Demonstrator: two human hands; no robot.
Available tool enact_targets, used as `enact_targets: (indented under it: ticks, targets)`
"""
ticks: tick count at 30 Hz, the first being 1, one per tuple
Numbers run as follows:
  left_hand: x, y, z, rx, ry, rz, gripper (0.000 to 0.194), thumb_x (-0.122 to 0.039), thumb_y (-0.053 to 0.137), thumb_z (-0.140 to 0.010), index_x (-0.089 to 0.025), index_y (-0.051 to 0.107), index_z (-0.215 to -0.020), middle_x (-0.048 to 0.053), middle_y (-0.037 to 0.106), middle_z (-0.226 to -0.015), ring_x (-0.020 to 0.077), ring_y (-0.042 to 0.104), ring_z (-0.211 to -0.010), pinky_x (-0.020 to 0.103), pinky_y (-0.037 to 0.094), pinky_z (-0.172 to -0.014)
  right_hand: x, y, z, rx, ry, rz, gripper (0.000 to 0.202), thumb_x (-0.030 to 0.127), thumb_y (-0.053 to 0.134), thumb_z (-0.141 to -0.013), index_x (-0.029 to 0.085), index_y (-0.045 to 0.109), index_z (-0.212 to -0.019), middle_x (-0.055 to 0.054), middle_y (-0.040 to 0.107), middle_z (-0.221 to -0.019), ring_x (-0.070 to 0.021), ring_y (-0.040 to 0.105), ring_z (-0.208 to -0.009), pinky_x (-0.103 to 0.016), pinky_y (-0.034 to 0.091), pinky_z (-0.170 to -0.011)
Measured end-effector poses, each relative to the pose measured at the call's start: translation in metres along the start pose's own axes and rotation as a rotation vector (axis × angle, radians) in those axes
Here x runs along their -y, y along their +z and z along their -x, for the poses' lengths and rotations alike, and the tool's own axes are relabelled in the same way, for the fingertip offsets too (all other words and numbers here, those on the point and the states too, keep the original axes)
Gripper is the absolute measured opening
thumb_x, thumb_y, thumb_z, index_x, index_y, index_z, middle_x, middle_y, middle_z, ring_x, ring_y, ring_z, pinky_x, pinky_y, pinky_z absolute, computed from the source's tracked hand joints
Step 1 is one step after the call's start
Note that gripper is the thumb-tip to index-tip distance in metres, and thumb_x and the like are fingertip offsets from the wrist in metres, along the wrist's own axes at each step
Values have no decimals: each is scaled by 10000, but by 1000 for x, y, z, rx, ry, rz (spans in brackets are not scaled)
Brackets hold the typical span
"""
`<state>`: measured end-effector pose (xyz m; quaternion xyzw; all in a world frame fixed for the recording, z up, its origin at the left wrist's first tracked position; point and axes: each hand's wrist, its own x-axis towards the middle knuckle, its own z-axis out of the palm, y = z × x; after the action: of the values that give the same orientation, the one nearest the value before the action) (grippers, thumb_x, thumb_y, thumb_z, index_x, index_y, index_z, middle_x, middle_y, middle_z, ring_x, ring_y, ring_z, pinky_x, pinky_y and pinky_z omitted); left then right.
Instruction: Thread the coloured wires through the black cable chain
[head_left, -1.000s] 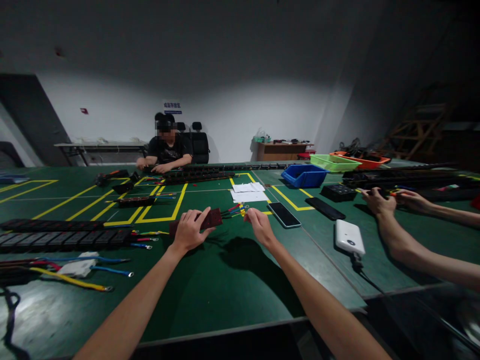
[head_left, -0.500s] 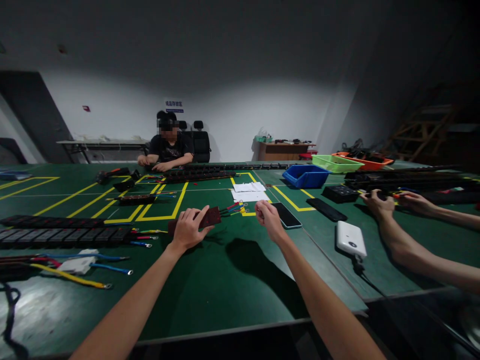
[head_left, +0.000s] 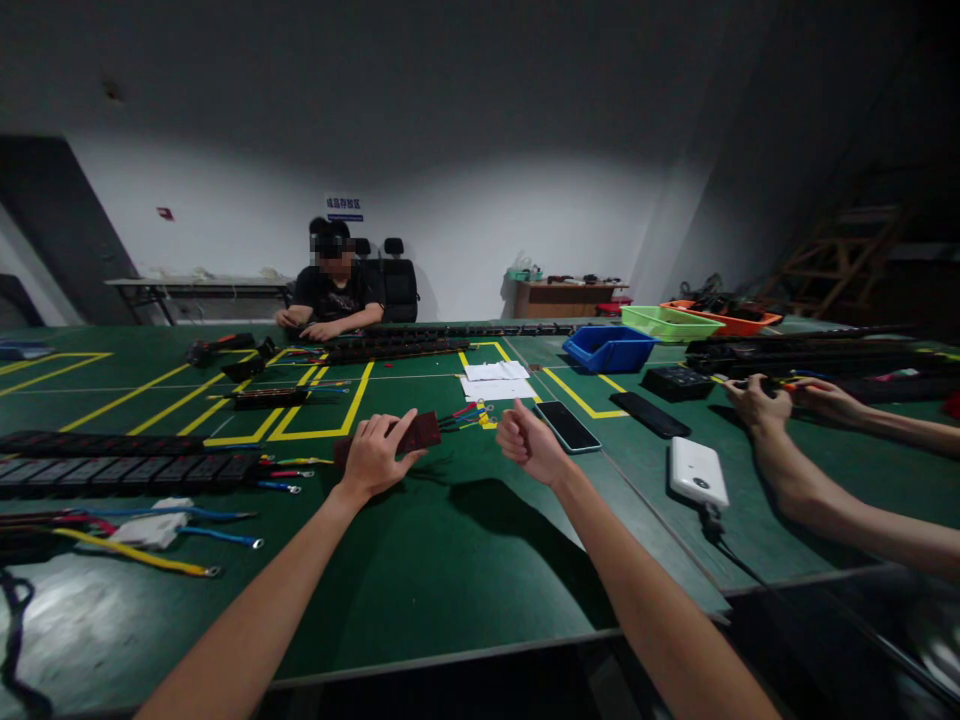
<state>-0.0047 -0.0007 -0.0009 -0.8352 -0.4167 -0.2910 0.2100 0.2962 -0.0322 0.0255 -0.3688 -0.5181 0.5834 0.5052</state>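
My left hand (head_left: 377,455) is wrapped over a dark red-brown block (head_left: 420,433) that lies on the green table. Blue, red and yellow wires with ring terminals (head_left: 484,413) reach out from the block's right end. My right hand (head_left: 534,443) hovers to the right of those wires, its fingers curled into a fist and the thumb raised. Anything inside that fist is hidden. Just beside it lies a dark-screened phone (head_left: 568,427). White papers (head_left: 496,381) sit beyond the wires.
Black socket strips (head_left: 157,470) and loose ring-terminal cables (head_left: 142,555) lie left. To the right are a blue bin (head_left: 610,349), a black phone (head_left: 651,414) and a white power bank (head_left: 697,472). Another person's hands (head_left: 761,405) work far right; a person (head_left: 339,285) sits opposite.
My right hand has shifted slightly left and down, and its thumb has lifted off the curled fingers. My left hand keeps its hold on the block. The view has tilted slightly.
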Motion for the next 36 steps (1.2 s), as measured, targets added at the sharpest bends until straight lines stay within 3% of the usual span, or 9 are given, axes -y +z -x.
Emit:
enact_targets:
  ticks: [4,9,15,19,21,26,29,32,36]
  targets:
    - [0,0,0,17,13,7,682,-588,527,-934,-182,488,-1480,141,621,-1066,299,534,-970,421,401,-827,-14,0,-8,-191,-161,266,449,628,559,-835,227,481,-649,37,407,-569,-112,327,-499,-238,229,-440]
    - [0,-1,-1,51,26,16,677,-599,511,-939,-178,497,-1469,134,620,-1058,287,539,-957,408,405,-825,-23,0,-12,-190,-231,454,378,519,525,-847,206,572,-639,1,503,-615,-137,434,-580,-249,298,-502]
    - [1,-2,0,30,33,23,681,-592,531,-930,-190,489,-1478,133,623,-1056,292,542,-963,412,408,-836,-28,-1,-12,-105,125,71,290,452,593,-754,225,445,-652,84,301,-542,-78,207,-460,-216,105,-428]
    - [2,-2,0,31,40,19,686,-588,531,-931,-168,496,-1473,142,624,-1061,296,542,-963,424,411,-837,-32,0,-14,-57,250,-11,248,411,566,-764,237,410,-682,93,265,-566,-81,176,-461,-221,88,-424]
    - [1,-2,0,47,35,18,683,-587,530,-932,-165,501,-1468,142,624,-1062,295,543,-966,422,412,-837,-34,2,-15,-124,147,156,237,408,509,-833,228,438,-696,75,305,-577,-91,227,-466,-228,140,-433]
    - [2,-3,-1,92,7,4,683,-591,511,-940,-168,489,-1476,139,625,-1066,297,539,-977,424,413,-842,-38,10,-9,-350,-454,900,342,371,360,-1004,208,503,-740,-25,532,-705,-147,472,-625,-255,300,-572]
    - [2,-3,-1,94,5,0,690,-596,498,-945,-164,479,-1483,142,623,-1078,297,537,-984,426,411,-851,-34,15,-1,-372,-601,1200,346,353,332,-1048,197,550,-828,-61,577,-820,-148,484,-639,-263,291,-580]
    - [2,-4,-2,93,4,6,685,-590,495,-948,-165,477,-1485,143,623,-1078,300,538,-985,427,411,-847,-32,18,3,-383,-643,1254,352,345,328,-1053,193,563,-840,-72,580,-848,-150,482,-642,-269,293,-582]
    - [1,-4,-2,98,-3,4,686,-596,494,-946,-162,486,-1477,142,622,-1077,296,540,-986,420,409,-848,-39,18,-7,-405,-541,910,351,377,352,-1013,201,520,-760,-40,548,-745,-153,485,-653,-263,321,-590]
